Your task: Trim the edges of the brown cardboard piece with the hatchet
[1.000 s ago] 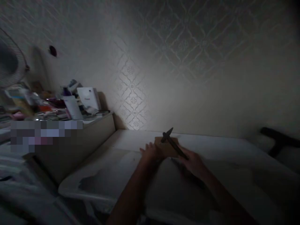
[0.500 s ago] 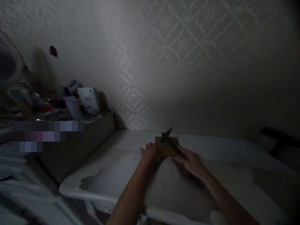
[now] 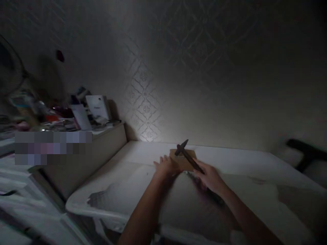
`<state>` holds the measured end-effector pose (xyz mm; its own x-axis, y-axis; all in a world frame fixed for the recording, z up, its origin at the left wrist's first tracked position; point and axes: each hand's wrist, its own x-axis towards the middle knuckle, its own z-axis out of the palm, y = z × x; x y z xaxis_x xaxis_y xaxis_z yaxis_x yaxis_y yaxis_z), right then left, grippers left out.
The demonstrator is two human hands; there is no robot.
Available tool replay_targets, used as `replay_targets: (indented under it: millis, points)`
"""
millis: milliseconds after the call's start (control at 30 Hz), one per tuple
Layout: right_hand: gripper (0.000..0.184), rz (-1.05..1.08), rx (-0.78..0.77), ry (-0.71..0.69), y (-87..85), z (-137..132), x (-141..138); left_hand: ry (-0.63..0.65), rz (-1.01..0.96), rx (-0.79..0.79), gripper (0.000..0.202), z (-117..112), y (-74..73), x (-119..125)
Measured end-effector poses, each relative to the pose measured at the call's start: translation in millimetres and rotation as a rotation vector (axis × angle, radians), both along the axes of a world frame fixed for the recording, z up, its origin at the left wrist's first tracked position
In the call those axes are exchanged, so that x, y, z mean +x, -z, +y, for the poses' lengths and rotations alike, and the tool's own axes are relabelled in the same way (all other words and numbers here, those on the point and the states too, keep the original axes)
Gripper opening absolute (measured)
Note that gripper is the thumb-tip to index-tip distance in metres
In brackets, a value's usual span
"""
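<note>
A hammer (image 3: 192,161) with a dark handle is in my right hand (image 3: 211,175), its fingers wrapped round the handle. The hammer head is over a small brown board (image 3: 187,166), with a row of small light marks beneath it that I cannot make out clearly. My left hand (image 3: 163,166) lies at the board's left edge, touching it, with fingers spread on the white table (image 3: 138,177). The thumb side of that hand is hard to see in the dim light.
On the left, a white cabinet (image 3: 107,137) bears a white box (image 3: 97,106), a round mirror-like frame (image 3: 19,58) and other clutter. Patterned wallpaper (image 3: 146,109) covers the wall behind the table. A dark chair-like part (image 3: 306,151) stands at the right.
The light has shifted: the table and cabinet are brighter, the upper wall darker. Hands, hammer and board stay nearly in place, and small marks now show on the board.
</note>
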<state>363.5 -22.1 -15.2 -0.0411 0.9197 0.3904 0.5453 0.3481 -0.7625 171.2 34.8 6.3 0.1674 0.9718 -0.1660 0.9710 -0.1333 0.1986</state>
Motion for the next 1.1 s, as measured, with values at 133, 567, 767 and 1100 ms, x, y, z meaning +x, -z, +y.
replay_targets:
  millis: [133,567,767,1100]
  points:
    - [0.052,0.035,0.0,-0.024,-1.5,-1.0,0.9,-0.004,0.006,0.002,0.087,-0.7,-0.6,0.5]
    - [0.05,0.043,0.01,-0.028,0.4,-3.8,2.8,0.0,-0.012,0.012,0.088,-1.5,-0.3,0.8]
    - [0.051,0.033,-0.007,0.001,-0.6,-3.5,2.7,-0.005,-0.012,0.003,0.09,1.3,3.0,0.3]
    - [0.048,0.041,-0.012,0.002,0.8,-3.7,2.5,0.001,-0.035,0.036,0.092,1.0,4.2,-0.8]
